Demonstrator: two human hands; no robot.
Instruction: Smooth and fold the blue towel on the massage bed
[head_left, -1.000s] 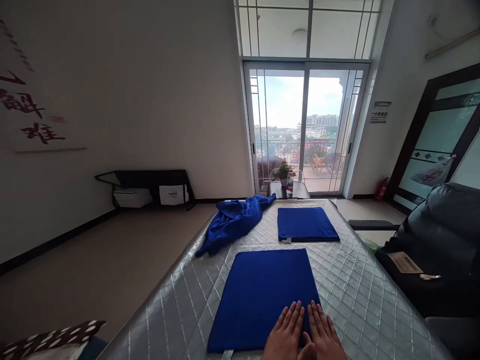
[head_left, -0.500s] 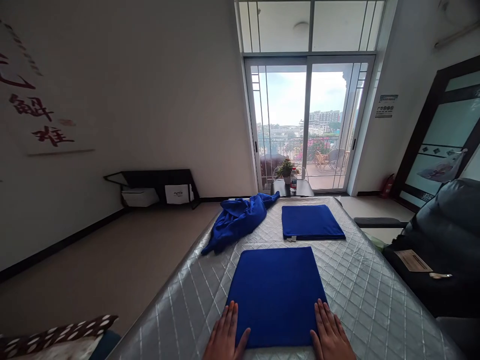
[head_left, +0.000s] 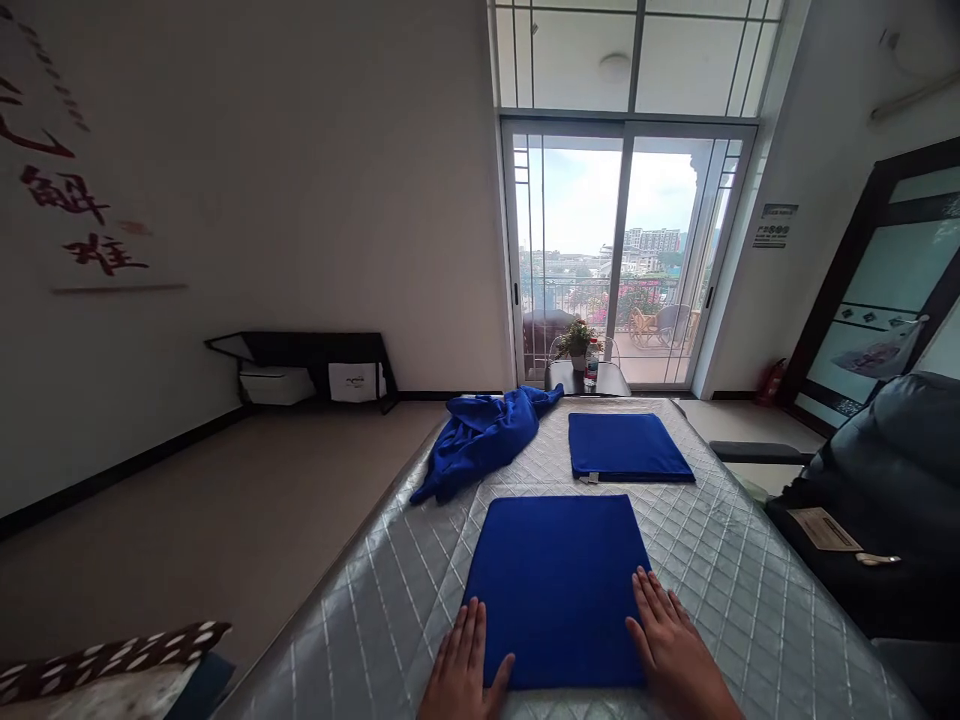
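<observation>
A folded blue cloth [head_left: 559, 590] lies flat, close to me, on a silver quilted table cover [head_left: 360, 620]. My left hand [head_left: 463, 665] rests at its left edge near the front corner, palm down, with fingers stretched out. At the right edge lies my right hand [head_left: 667, 630], flat and a little farther forward, its fingertips on the cloth's border. Farther off sits a second folded blue cloth [head_left: 630, 446] with a small white tag at its front edge. To its left is a crumpled blue cloth [head_left: 487, 435] in a loose heap.
Beyond the far end stands a small dark table [head_left: 611, 380] with a potted plant [head_left: 577, 340] and a bottle [head_left: 592, 365]. A black armchair [head_left: 892, 480] is on the right. At lower left is a brown dotted cushion [head_left: 112, 655]. A black shelf [head_left: 315, 350] stands by the wall.
My right hand has slid forward along the right edge of the near cloth. My left hand stays at the left edge. The view has shifted slightly.
</observation>
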